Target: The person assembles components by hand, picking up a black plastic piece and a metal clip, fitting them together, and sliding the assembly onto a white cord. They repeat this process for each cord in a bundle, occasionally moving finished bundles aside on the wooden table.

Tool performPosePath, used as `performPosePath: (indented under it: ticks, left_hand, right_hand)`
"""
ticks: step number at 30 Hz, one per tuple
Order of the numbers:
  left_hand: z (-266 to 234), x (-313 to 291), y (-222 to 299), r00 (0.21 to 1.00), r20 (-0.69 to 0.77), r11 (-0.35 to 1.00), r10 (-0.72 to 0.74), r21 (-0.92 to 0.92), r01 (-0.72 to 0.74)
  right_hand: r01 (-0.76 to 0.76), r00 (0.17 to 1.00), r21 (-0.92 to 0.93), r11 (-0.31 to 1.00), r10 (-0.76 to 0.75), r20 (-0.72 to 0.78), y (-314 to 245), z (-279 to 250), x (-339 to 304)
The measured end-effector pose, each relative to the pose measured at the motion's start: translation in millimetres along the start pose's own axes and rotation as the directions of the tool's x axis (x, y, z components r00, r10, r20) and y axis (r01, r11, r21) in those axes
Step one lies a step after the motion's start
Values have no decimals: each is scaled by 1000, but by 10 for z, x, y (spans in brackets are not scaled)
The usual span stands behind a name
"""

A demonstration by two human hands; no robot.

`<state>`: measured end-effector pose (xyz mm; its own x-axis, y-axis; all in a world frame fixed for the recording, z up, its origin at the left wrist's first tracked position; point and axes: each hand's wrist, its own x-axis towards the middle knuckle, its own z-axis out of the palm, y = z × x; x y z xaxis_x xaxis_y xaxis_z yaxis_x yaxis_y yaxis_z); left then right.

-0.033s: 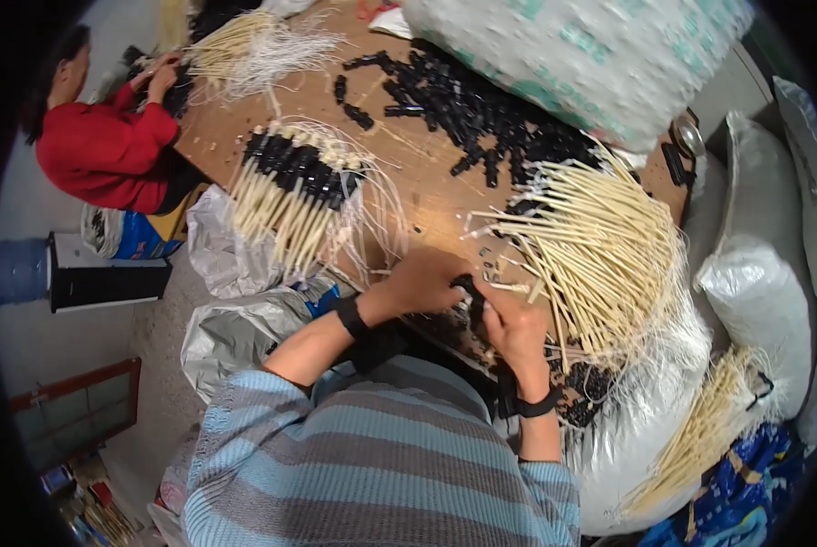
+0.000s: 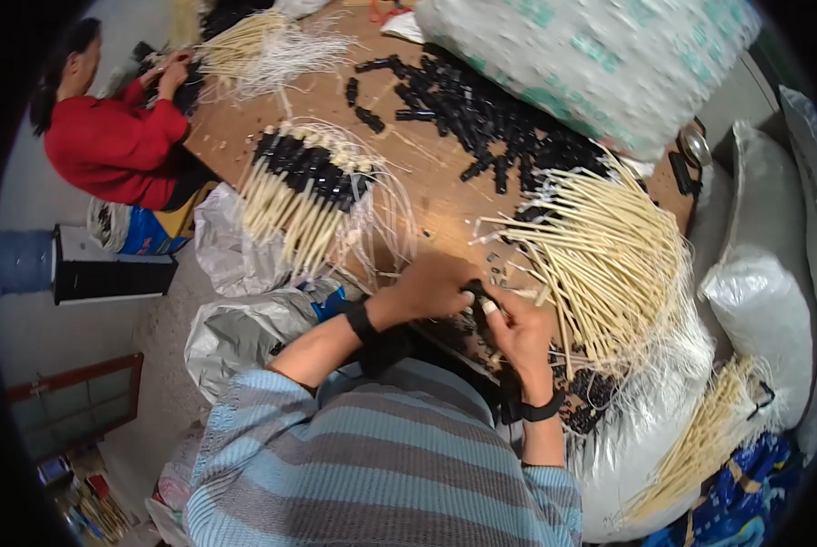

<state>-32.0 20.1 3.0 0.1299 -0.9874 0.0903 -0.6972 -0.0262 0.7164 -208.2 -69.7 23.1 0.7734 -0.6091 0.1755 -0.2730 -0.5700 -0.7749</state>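
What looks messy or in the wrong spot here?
Nothing looks clearly broken. But two black pieces lie apart, left of the big black heap, like strays. Tiny scraps are also scattered beside the pale sticks, which looks a bit messy.

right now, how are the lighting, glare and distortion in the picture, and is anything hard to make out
Head view: warm glare on the wooden table, white highlights on the silvery sack at right; head view: black fisheye border cuts off the corners; head view: the black piece at the fingers is too dark for detail.
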Motion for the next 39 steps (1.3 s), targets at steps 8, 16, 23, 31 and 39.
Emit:
performPosePath:
  ticks: [8, 16, 23, 31, 39]
  left_hand:
    - [-224, -186, 120, 984, -77, 976, 162, 157, -148]
    - [-1340, -381, -541, 722, -641, 801, 259, 560, 210]
    - [-1287, -229, -594, 740, -663, 817, 116, 487, 309]
    - [-199, 990, -819, 926, -376, 972, 45, 231, 46]
    - [-171, 844, -714, 890, -445, 988, -102, 60, 144]
  right_hand:
    - [-379, 917, 286, 880, 314, 247, -98, 161, 183]
    - [-34, 990, 29, 999, 38, -137, -290, 45, 388]
    - [-28, 1000, -71, 997, 28, 6, -150, 265, 173]
    - [-336, 928, -528, 780, 179, -326, 185, -349, -92]
    - [-320, 921, -550, 772, 115, -373, 365, -364, -211]
